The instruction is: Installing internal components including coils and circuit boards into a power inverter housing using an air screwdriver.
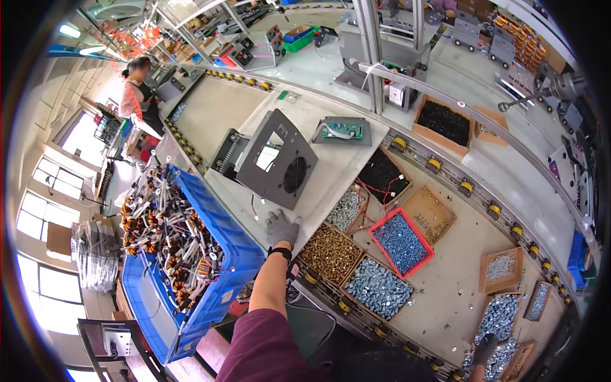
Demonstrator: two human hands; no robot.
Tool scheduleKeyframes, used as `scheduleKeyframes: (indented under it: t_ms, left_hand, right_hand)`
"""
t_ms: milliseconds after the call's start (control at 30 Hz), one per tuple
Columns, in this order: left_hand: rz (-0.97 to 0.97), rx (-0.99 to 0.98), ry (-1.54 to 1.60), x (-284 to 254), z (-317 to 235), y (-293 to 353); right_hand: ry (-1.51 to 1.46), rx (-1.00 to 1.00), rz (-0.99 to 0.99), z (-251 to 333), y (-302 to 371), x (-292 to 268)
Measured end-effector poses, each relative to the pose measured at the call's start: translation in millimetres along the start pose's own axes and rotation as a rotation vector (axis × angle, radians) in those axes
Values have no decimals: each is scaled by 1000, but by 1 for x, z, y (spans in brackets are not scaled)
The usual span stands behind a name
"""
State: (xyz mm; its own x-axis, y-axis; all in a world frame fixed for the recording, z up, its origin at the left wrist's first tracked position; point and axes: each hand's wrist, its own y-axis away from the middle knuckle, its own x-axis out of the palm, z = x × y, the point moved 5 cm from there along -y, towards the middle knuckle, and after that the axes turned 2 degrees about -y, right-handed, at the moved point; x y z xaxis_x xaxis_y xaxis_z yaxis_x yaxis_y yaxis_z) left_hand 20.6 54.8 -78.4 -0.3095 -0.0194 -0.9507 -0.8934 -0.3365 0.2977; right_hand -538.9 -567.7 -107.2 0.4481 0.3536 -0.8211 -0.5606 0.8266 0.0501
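My left hand (282,228), in a grey glove, rests on the white board (344,175) with its fingers spread and nothing in them. Just beyond it stands a dark grey metal panel (278,159) with a square cutout and a round fan grille, tilted on the board. Right of the panel lies a grey plate with a green circuit board (344,130) and a pale ribbon cable. My right hand (485,351), also gloved, reaches into a heap of silver screws (499,318) at the lower right. Its fingers are mostly hidden, so their grip cannot be made out.
A blue crate (232,254) full of wired copper coils stands left of my arm. Trays of brass fasteners (331,254), bluish screws (379,286) and a red-rimmed bin (429,251) lie right. Roller rails (464,186) border the line. A co-worker (140,95) stands far left.
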Motion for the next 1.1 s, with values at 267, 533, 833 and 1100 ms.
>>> scheduleKeyframes:
  t_ms: [267,533,833,1100]
  left_hand:
    - [-92,155,59,7,-24,63]
    - [380,568,86,44,-75,241]
    - [888,900,-302,10,-50,240]
    - [480,881,-318,-62,-134,39]
  right_hand:
    - [-117,-146,194,163,-12,63]
    - [-730,213,576,226,47,120]
    - [-797,147,412,216,63,116]
    - [-391,368,224,114,101,8]
